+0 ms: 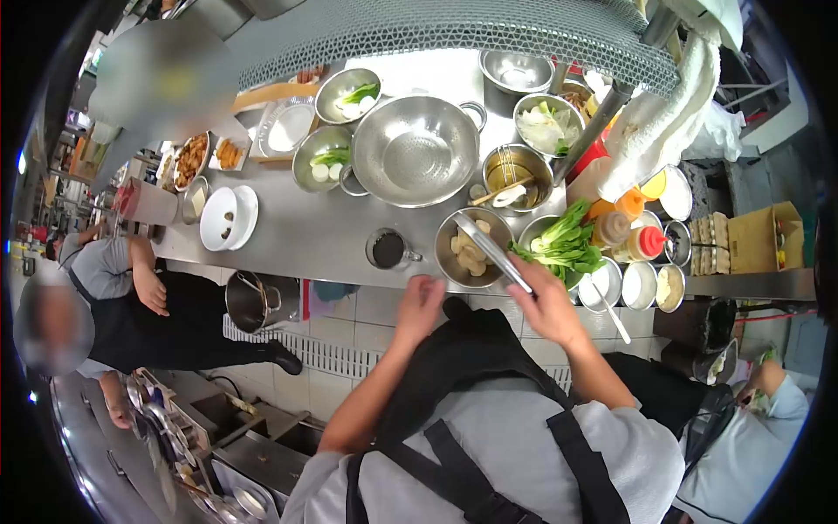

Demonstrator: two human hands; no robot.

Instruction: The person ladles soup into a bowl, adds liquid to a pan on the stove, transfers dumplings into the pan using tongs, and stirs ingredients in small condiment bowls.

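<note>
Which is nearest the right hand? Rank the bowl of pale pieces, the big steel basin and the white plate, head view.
1. The bowl of pale pieces: just ahead of the right hand, under the tongs.
2. The big steel basin: farther back, mid counter.
3. The white plate: far left.

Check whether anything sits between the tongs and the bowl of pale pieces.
Nothing visible does. The right hand holds the tongs right over the bowl of pale pieces, with no lid or other item between. The greens lie beside it, not over it.
</note>
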